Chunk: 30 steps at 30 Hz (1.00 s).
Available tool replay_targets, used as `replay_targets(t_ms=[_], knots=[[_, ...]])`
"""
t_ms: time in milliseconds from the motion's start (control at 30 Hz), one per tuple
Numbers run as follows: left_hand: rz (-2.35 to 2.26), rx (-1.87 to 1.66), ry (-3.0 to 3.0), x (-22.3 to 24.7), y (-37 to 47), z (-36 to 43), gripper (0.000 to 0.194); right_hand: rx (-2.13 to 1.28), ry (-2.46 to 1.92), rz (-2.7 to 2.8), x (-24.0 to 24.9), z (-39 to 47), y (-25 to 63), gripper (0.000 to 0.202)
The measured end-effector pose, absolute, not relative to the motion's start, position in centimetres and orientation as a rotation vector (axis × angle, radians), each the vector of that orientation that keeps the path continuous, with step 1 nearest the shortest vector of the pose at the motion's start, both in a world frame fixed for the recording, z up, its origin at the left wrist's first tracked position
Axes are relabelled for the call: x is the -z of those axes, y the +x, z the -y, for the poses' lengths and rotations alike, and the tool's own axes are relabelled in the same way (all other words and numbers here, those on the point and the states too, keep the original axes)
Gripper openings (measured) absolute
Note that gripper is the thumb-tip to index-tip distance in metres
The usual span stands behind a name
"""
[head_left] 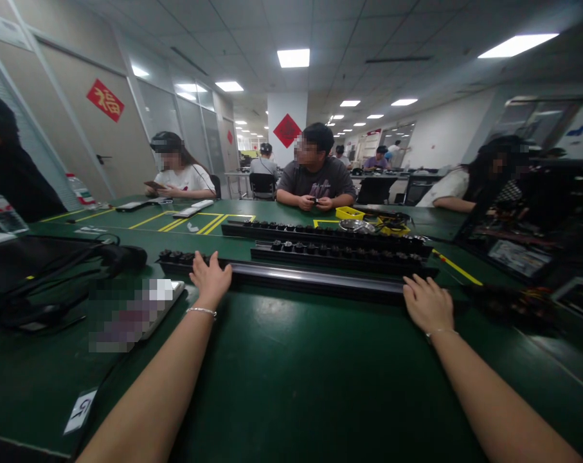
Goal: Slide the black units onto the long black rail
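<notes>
A long black rail (315,281) lies across the green table in front of me, its middle bare and shiny. Small black knob-like parts (175,256) sit in a row at its left end. My left hand (211,283) is open at the left part of this rail, fingers spread and pointing up over its edge. At the right end, my right hand (430,305) rests its outstretched fingers against the rail, also open. Just behind lie a second rail (339,256) and a third, longer rail (238,229), both lined with similar black parts.
Left of my left arm is a blurred-out phone-like device (163,308) with a cable, beside a black headset (122,257). Yellow trays (349,213) stand behind the rails. Dark wiring (517,305) lies to the right. A co-worker (315,177) sits opposite; others sit around.
</notes>
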<state>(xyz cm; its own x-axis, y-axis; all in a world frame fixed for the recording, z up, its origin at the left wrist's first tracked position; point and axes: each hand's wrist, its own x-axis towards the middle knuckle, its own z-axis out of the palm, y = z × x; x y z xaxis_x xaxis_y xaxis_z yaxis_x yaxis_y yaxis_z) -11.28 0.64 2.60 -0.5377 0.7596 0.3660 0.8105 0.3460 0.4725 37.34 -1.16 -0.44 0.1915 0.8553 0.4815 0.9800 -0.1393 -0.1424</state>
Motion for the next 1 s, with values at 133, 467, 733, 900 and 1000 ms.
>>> replay_targets(t_ms=[133,467,733,900,1000], knots=[[2.504,0.896,-1.546,-1.8,-12.7,-1.0,0.055,0.322,-2.145,1.668,0.8,1.0,37.0,0.054],[2.487,0.854,-1.608,-0.4,-13.2,-1.7,0.053,0.283,-2.155,1.604,0.8,0.8,37.2,0.054],[2.514,0.796,-1.603,-0.3,-13.8,-1.6,0.053,0.259,-2.169,1.643,0.8,0.7,37.6,0.055],[2.506,0.802,-1.618,-0.4,-13.8,-1.5,0.052,0.221,-2.196,1.647,0.6,0.8,37.5,0.057],[2.500,0.803,-1.630,-0.4,-13.8,-1.4,0.052,0.216,-2.200,1.659,0.5,0.8,37.5,0.058]])
